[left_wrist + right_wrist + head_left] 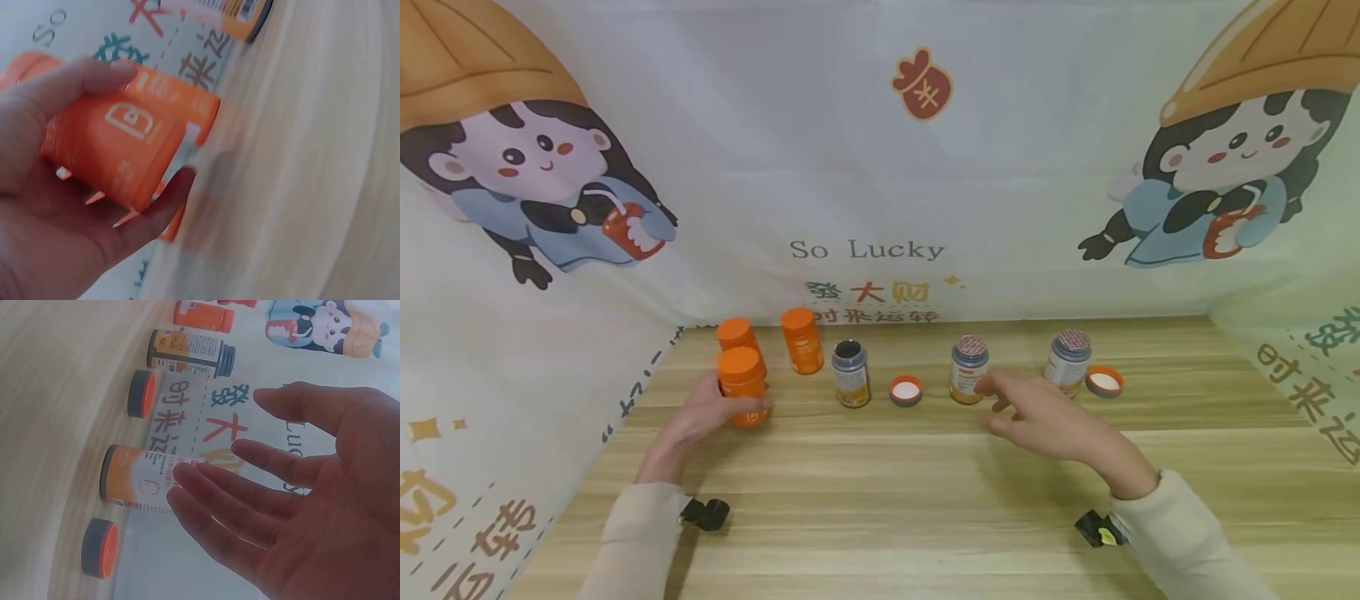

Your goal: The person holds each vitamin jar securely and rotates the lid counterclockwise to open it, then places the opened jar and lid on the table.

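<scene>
At the left, my left hand [703, 410] grips an orange bottle [742, 387] with an orange lid. Thumb and fingers wrap its sides in the left wrist view; whether its base touches the table I cannot tell. Another orange bottle [737, 333] stands just behind it. My right hand [1051, 419] hovers with loosely bent fingers and an empty palm, near a grey-necked bottle [967, 372] with a patterned seal on its mouth. The right wrist view shows the fingertips overlapping that bottle's label [145, 478]. A second sealed bottle [1067, 362] stands behind the right hand, partly hidden.
A third orange bottle [802, 342] stands near the back wall. Beside it is a grey bottle [852, 375] with an open, dark mouth. Two orange-and-grey caps lie white side up: one cap [906, 390] mid-table, another cap [1105, 382] at right. A printed cloth [1030, 208] hangs behind.
</scene>
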A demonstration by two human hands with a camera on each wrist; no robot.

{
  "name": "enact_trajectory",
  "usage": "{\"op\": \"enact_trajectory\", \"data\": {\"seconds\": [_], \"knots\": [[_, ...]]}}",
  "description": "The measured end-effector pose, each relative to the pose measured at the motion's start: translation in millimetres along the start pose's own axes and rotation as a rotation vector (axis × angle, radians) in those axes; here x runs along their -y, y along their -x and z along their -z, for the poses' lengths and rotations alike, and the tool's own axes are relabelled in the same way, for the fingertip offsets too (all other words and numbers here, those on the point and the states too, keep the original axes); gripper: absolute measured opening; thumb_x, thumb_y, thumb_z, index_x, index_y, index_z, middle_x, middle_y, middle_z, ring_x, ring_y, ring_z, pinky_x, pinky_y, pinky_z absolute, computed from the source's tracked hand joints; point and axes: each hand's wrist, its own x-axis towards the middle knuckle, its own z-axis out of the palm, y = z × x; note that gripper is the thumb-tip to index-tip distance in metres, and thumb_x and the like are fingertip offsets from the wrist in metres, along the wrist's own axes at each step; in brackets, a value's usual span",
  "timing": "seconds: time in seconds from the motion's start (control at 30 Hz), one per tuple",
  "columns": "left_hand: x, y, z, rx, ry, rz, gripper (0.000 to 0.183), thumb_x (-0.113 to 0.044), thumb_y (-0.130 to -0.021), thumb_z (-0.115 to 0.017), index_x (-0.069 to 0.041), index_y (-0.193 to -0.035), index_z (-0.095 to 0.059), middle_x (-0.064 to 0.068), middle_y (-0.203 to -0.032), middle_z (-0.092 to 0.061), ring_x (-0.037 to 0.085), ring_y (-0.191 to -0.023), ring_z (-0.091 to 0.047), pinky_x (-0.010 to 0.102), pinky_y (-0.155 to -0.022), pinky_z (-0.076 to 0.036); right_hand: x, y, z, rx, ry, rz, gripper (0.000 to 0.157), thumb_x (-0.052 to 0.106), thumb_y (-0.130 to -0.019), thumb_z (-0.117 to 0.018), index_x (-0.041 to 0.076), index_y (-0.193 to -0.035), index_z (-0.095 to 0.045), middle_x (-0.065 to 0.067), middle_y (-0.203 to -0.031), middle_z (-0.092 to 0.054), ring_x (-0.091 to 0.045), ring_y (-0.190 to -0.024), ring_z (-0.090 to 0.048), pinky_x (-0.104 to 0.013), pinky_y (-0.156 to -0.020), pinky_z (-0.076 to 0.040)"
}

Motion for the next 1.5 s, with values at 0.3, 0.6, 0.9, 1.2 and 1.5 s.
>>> {"op": "enact_trajectory", "data": {"seconds": [0.3, 0.6, 0.9, 1.2, 1.5], "knots": [[-33.0, 1.2, -54.7, 0.322, -0.040, -0.137, 0.047, -0.012, -0.081, -0.081, -0.003, -0.121, -0.057, 0.010, -0.104, -0.067, 0.024, -0.094, -0.062, 0.037, -0.091, -0.051, 0, -1, -1.4, 0.015, -0.007, -0.008, 0.033, 0.021, -0.098, -0.067, 0.006, -0.127, -0.060, -0.017, -0.131, -0.068, -0.029, -0.108, -0.071, -0.040, -0.084, -0.062], [-67.9, 12.6, -133.0, 0.440, -0.031, -0.260, 0.045, -0.019, -0.083, -0.083, -0.012, -0.121, -0.061, 0.007, -0.104, -0.070, 0.018, -0.092, -0.065, 0.035, -0.089, -0.054, 10, -6, -19.7, 0.030, -0.071, -0.061, 0.046, 0.046, -0.103, -0.059, 0.012, -0.133, -0.059, -0.011, -0.134, -0.067, -0.028, -0.117, -0.068, -0.047, -0.096, -0.058], [-95.7, 21.9, -195.4, 0.276, -0.208, -0.347, 0.047, -0.020, -0.076, -0.086, -0.019, -0.119, -0.066, -0.004, -0.092, -0.069, 0.010, -0.077, -0.061, 0.025, -0.071, -0.053, 23, -12, -41.4, 0.000, -0.051, -0.118, 0.052, 0.061, -0.100, -0.055, 0.013, -0.119, -0.061, -0.002, -0.100, -0.065, -0.017, -0.091, -0.062, -0.033, -0.078, -0.053], [-116.2, 35.0, -219.0, 0.075, -0.509, -0.402, 0.034, -0.027, -0.073, -0.084, -0.015, -0.099, -0.067, -0.006, -0.075, -0.061, 0.010, -0.060, -0.051, 0.025, -0.051, -0.040, 25, -15, -49.3, -0.105, 0.123, -0.325, 0.067, 0.076, -0.095, -0.046, 0.015, -0.072, -0.060, 0.004, -0.058, -0.043, -0.016, -0.053, -0.050, -0.029, -0.050, -0.036], [-115.1, 30.6, -220.6, 0.168, -0.394, -0.365, 0.040, -0.021, -0.072, -0.086, -0.013, -0.103, -0.062, -0.005, -0.080, -0.061, 0.009, -0.065, -0.053, 0.023, -0.056, -0.044, 22, -15, -50.7, -0.172, 0.163, -0.273, 0.061, 0.057, -0.101, -0.051, 0.019, -0.054, -0.043, 0.006, -0.053, -0.033, -0.015, -0.047, -0.039, -0.027, -0.046, -0.025]]}}
